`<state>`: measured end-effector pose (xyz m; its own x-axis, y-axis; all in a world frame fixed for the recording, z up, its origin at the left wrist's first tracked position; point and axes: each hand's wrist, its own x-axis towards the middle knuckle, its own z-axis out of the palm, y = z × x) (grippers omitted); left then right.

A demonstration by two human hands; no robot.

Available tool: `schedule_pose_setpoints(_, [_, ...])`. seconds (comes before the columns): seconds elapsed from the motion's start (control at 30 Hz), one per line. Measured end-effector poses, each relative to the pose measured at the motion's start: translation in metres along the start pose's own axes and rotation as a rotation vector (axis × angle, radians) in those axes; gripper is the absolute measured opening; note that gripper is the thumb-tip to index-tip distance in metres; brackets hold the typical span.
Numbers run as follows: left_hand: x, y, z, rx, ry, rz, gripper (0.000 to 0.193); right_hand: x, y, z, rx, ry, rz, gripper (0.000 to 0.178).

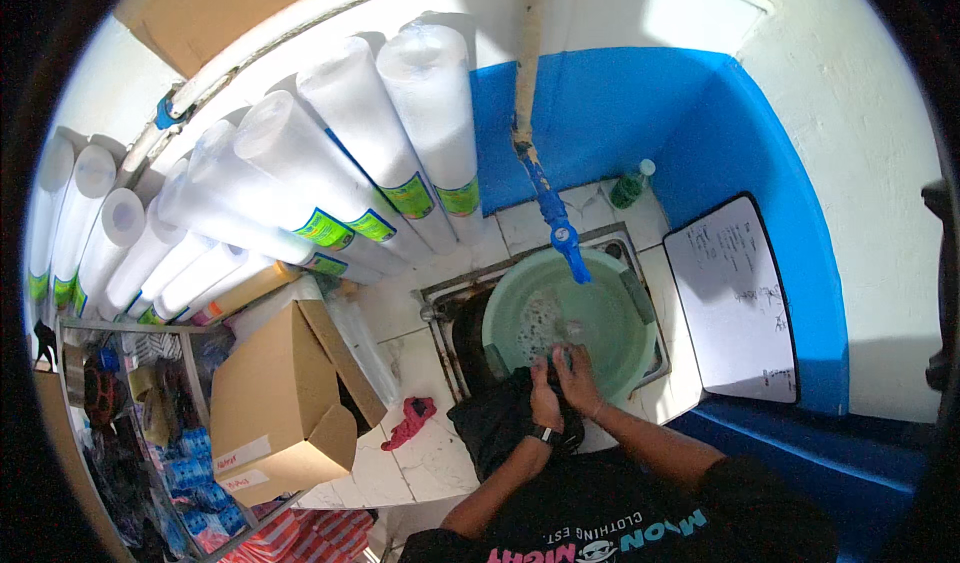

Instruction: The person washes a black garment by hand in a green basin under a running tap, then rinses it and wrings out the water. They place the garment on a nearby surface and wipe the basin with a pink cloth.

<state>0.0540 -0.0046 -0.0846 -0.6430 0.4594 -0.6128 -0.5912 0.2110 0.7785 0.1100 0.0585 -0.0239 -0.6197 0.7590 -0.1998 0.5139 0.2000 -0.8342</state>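
Observation:
A round pale green basin point(500, 303) with soapy water and foam point(541, 325) stands on a metal sink. My two hands are close together at its near rim. A black cloth point(492, 426) bunches over the rim's near left side, beneath and beside my left hand point(544, 400), whose fingers close on it. My right hand point(577, 378) touches the left one, fingers bent together over the basin's edge; what lies under them is hidden. Just above the hands, a small shiny, clear patch point(573, 331) shows in the water; I cannot tell what it is.
A blue tap point(566, 242) on a pipe hangs over the basin. A green bottle point(630, 185) and a whiteboard point(735, 298) stand behind and right. White rolls point(425, 103), a cardboard box point(280, 393) and a red cloth point(410, 423) occupy the left.

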Motion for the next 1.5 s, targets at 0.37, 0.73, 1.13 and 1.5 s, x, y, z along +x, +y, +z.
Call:
schedule_pose_setpoints(0.37, [-0.010, 0.012, 0.008, 0.106, 0.020, 0.101, 0.039, -0.003, 0.002, 0.002, -0.171, -0.028, 0.038, 0.055])
schedule_pose_setpoints(0.73, [-0.012, 0.019, 0.011, 0.224, 0.006, 0.243, 0.042, 0.086, 0.046, -0.017, -0.114, 0.132, 0.010, 0.063])
schedule_pose_setpoints(1.13, [0.001, 0.037, 0.003, 0.731, -0.077, 0.375, 0.036, 0.100, 0.008, -0.024, 0.019, -0.099, 0.126, 0.071])
schedule_pose_setpoints(1.5, [0.012, 0.001, -0.011, 0.751, -0.091, 0.328, 0.039, 0.154, -0.086, 0.057, -0.006, -0.048, -0.301, 0.072])
